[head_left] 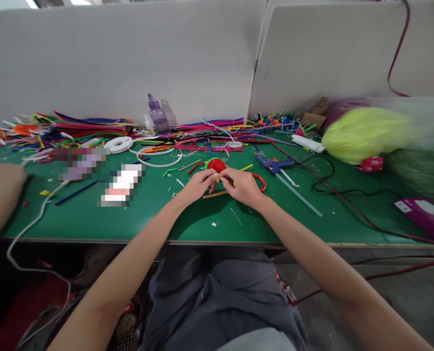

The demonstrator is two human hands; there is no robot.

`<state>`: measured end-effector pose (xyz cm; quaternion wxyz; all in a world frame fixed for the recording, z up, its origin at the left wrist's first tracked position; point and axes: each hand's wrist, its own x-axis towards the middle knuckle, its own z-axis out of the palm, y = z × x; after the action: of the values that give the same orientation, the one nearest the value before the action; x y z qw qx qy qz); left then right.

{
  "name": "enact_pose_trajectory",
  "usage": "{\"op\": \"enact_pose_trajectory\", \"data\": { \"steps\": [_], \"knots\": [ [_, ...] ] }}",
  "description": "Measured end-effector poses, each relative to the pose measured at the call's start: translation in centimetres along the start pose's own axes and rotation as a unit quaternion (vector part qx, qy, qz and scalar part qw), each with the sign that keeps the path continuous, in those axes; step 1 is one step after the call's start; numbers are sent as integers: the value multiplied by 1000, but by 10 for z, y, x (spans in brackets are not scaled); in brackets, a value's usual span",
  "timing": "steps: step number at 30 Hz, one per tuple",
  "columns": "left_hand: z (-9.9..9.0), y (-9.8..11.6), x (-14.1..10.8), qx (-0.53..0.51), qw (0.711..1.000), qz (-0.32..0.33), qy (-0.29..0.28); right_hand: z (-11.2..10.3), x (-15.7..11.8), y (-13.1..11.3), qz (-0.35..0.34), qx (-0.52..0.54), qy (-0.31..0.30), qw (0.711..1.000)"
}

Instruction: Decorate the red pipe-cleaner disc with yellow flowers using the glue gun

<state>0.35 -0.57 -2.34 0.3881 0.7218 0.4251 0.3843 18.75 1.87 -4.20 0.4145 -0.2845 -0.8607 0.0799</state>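
Near the middle of the green tabletop, my left hand (198,186) and my right hand (243,187) meet fingertip to fingertip, both closed in a pinch. A round red pipe-cleaner piece (215,165) with a green rim is held between them. Some yellow shows under my right fingers, but the exact part pinched is hidden. Below my hands lies a thin orange-brown stick (215,194). A red-orange loop (262,182) curves out beside my right hand. To the right of it rests a blue glue gun (273,164) with a clear glue stick (305,200) near it.
Pipe cleaners (92,127) are heaped along the back wall near a purple bottle (159,117). White rings of tape (119,145) lie left. Bags (366,134), a purple power strip (424,217) and cords occupy the right. Another person's arm (3,187) rests at far left.
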Motion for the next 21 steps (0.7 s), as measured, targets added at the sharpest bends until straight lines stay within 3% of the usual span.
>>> {"op": "enact_pose_trajectory", "data": {
  "steps": [5,10,17,21],
  "knots": [
    [1,0,-2,-27,999,-14,-13,1,-1,2,-47,-37,20,998],
    [0,1,-3,-41,998,-19,-33,2,-2,4,-49,-36,19,998],
    [0,-3,2,-14,1000,-13,10,-3,2,3,11,36,2,999],
    [1,-2,2,-11,1000,1,21,-3,3,4,-7,68,12,998]
  ]
}}
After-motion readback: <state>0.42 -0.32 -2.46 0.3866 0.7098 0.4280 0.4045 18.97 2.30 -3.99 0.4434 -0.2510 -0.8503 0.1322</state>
